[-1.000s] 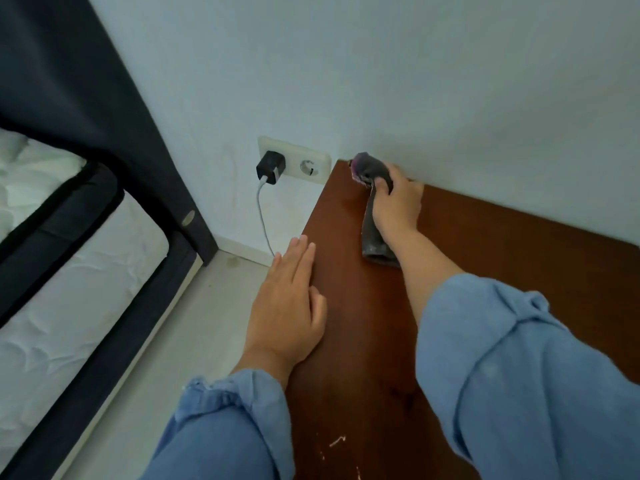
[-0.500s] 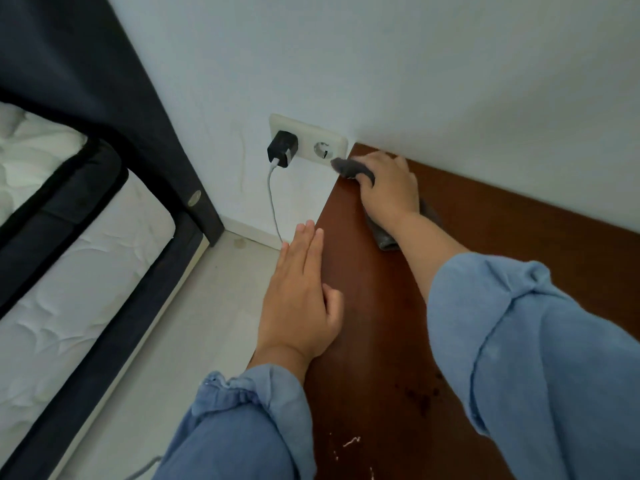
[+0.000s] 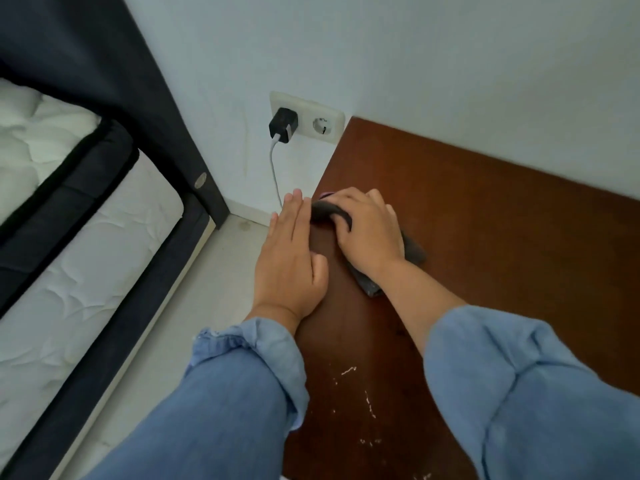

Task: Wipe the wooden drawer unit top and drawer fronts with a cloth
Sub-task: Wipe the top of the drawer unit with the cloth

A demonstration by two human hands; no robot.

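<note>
Lying at the far left, a white quilted mattress sits in a dark bed frame, with a dark curtain hanging above it against the pale wall. Pale floor runs between the bed and the drawer unit. On the wall, just beside the unit's far left corner, a double socket carries a black charger in its left outlet, and a white cable drops from it toward the floor.

Next, the left hand lies flat and open, fingers straight and together, along the left edge of the brown wooden top; its thumb rests on the wood and it holds nothing. A rolled blue sleeve covers that forearm.

Just to its right, the right hand presses down on a dark grey cloth, fingers curled over a bunched fold of it near the left edge. The cloth lies on the top, showing past the palm on the right and near the wrist. The bunched fold nearly touches the left fingertips.

Nearer the camera, small white flecks mark the wood. The right sleeve fills the lower right.
</note>
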